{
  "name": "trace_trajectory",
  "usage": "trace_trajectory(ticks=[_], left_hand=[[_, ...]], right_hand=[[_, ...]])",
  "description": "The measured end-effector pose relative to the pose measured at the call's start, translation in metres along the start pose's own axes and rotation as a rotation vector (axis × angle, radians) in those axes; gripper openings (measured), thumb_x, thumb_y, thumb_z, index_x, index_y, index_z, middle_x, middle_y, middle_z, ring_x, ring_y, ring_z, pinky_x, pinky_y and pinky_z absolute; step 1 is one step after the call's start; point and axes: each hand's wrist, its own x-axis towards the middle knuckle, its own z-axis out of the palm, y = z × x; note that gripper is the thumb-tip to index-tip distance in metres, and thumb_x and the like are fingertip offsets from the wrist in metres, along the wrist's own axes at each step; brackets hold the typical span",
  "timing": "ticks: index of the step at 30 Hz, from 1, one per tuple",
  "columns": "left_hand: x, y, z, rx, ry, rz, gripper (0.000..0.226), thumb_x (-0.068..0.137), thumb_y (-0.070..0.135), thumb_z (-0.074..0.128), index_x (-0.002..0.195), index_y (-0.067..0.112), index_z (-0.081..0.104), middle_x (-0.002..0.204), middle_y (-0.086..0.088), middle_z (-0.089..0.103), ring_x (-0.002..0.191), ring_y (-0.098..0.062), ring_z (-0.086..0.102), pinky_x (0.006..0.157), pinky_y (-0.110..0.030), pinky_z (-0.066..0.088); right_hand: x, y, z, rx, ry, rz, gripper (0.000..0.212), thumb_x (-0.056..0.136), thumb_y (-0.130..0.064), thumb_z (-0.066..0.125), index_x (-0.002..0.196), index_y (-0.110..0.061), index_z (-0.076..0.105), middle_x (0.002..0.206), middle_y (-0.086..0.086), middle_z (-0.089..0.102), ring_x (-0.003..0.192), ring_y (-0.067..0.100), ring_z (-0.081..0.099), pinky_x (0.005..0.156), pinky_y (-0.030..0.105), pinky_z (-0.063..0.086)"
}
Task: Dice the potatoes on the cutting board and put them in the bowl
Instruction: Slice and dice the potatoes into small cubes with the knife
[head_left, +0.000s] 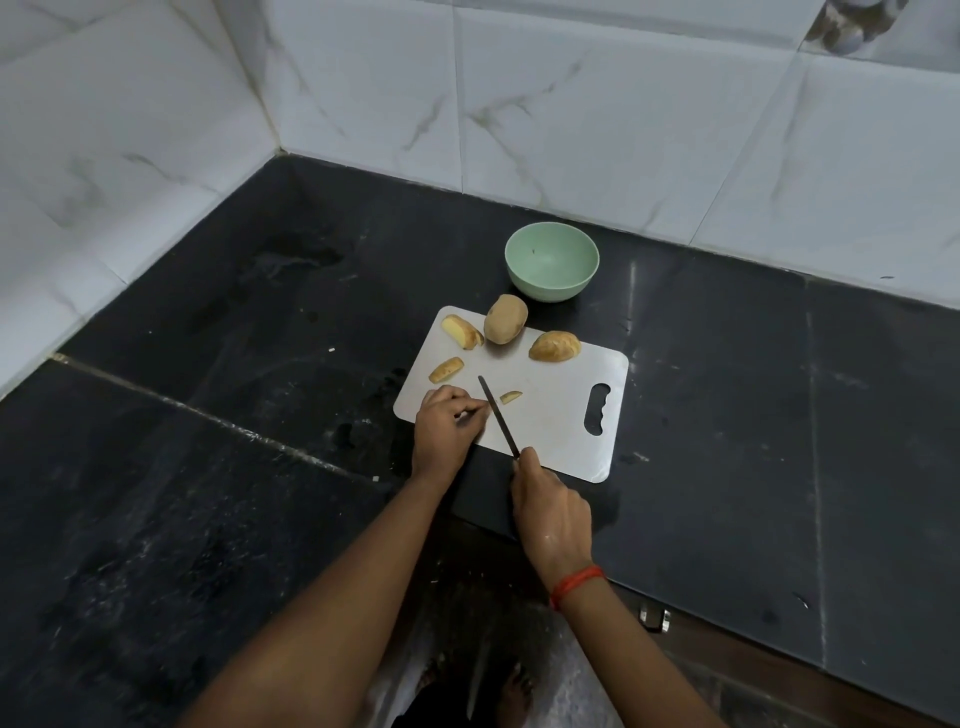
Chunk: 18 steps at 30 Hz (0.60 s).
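Observation:
A white cutting board (561, 410) lies on the black counter. On it sit a whole potato (505, 318), a potato half (554, 346), a wedge (462, 332), a smaller wedge (446, 369) and a thin sliver (510, 397). My left hand (447, 428) rests on the board's near left corner, its fingertips pinching a piece of potato that is mostly hidden, right against the blade. My right hand (550, 512) grips the handle of a knife (497, 422), whose blade lies across the board. The green bowl (551, 261) stands empty behind the board.
The black stone counter (234, 364) runs into a corner of white marble-look wall tiles (363, 93). Its front edge lies just below the board, with the floor and bare feet (514, 691) underneath. A red thread band circles my right wrist.

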Motion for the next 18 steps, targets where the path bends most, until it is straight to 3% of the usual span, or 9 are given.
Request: trace_trajectory(ticks=[7, 10, 12, 14, 16, 18], left_hand=[[0.001, -0.001, 0.0, 0.008, -0.001, 0.012, 0.012, 0.086, 0.023, 0.08, 0.094, 0.014, 0.081, 0.087, 0.008, 0.061, 0.091, -0.012, 0.054, 0.077, -0.02, 0.043], [0.002, -0.003, 0.0, 0.012, -0.003, 0.025, 0.012, 0.086, 0.022, 0.08, 0.094, 0.014, 0.081, 0.087, 0.009, 0.061, 0.091, -0.012, 0.054, 0.076, -0.015, 0.04], [0.002, -0.002, -0.001, 0.02, -0.008, 0.026, 0.012, 0.086, 0.022, 0.08, 0.095, 0.013, 0.081, 0.088, 0.008, 0.062, 0.091, -0.012, 0.053, 0.076, -0.017, 0.04], [0.002, -0.002, 0.0, 0.026, -0.003, 0.021, 0.012, 0.087, 0.022, 0.079, 0.096, 0.014, 0.081, 0.088, 0.006, 0.063, 0.092, -0.011, 0.052, 0.077, -0.015, 0.04], [0.001, -0.002, 0.001, 0.022, 0.001, 0.015, 0.013, 0.088, 0.022, 0.078, 0.096, 0.014, 0.081, 0.089, 0.006, 0.062, 0.091, -0.011, 0.051, 0.075, -0.009, 0.037], [0.001, -0.003, 0.002, 0.016, 0.009, 0.009, 0.013, 0.088, 0.024, 0.078, 0.096, 0.014, 0.081, 0.089, 0.006, 0.061, 0.091, -0.011, 0.051, 0.075, -0.007, 0.037]], right_hand=[[0.006, -0.005, -0.003, -0.023, -0.018, 0.017, 0.013, 0.106, -0.032, 0.031, 0.103, -0.02, 0.037, 0.082, 0.005, 0.065, 0.069, 0.034, 0.065, 0.056, 0.037, 0.048], [0.012, -0.008, -0.001, -0.044, 0.012, -0.009, 0.009, 0.105, -0.03, 0.035, 0.101, -0.021, 0.034, 0.077, 0.004, 0.064, 0.062, 0.032, 0.064, 0.05, 0.034, 0.041], [0.016, -0.013, -0.001, -0.085, 0.033, -0.034, 0.018, 0.098, -0.025, 0.054, 0.099, -0.021, 0.037, 0.065, 0.003, 0.06, 0.048, 0.029, 0.059, 0.041, 0.028, 0.031], [0.013, -0.012, -0.002, -0.168, 0.023, -0.034, 0.037, 0.079, -0.016, 0.076, 0.097, -0.019, 0.044, 0.054, 0.001, 0.053, 0.034, 0.026, 0.051, 0.038, 0.024, 0.02], [-0.001, -0.004, -0.001, -0.2, 0.032, -0.021, 0.047, 0.066, -0.011, 0.084, 0.098, -0.018, 0.05, 0.052, 0.001, 0.051, 0.031, 0.026, 0.048, 0.038, 0.023, 0.017], [-0.02, 0.007, 0.0, -0.16, 0.051, -0.01, 0.044, 0.068, -0.012, 0.085, 0.101, -0.018, 0.057, 0.055, 0.001, 0.05, 0.032, 0.026, 0.048, 0.038, 0.023, 0.019]])
